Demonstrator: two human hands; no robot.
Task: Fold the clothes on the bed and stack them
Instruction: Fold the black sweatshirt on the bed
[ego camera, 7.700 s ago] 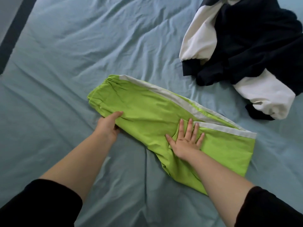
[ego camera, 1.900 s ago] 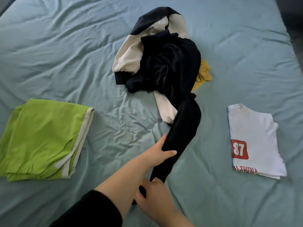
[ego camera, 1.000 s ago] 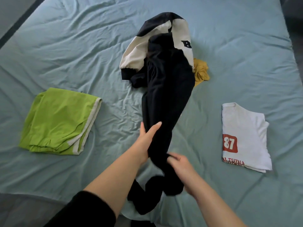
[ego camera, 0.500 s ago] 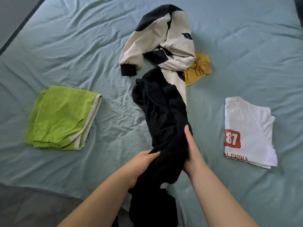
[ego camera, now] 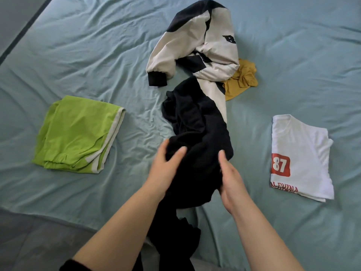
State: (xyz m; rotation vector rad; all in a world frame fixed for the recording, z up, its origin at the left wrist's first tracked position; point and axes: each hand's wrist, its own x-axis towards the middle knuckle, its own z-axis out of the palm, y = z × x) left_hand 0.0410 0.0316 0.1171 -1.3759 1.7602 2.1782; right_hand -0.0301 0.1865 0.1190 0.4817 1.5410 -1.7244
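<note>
Both hands are being closed on the black garment (ego camera: 197,126) at its bunched middle. A fold is being pinched by the left hand (ego camera: 166,169) between the thumb and curled fingers. The right side of the bunch is being gripped by the right hand (ego camera: 231,180), thumb up, the other fingers hidden under the cloth.

Position: the garment is being held at the near middle of the bed (ego camera: 97,45).

Long axis: running near to far, roughly in line with the forearms. The near end is hanging past the bed's edge toward the person. The far end is lying against the black-and-cream jacket (ego camera: 213,45).

Surface: the bed is being covered by a blue-grey sheet, creased all over. Grey floor (ego camera: 29,241) is showing at lower left, and a dark strip (ego camera: 23,30) at upper left.

Count: five garments.
- Folded, two: green garment (ego camera: 78,132) at left and white T-shirt (ego camera: 298,153) with a red "87" patch at right, well apart.
- Unfolded, three: black garment, jacket, and mustard garment (ego camera: 242,79), which is being partly covered by the jacket's right side.
</note>
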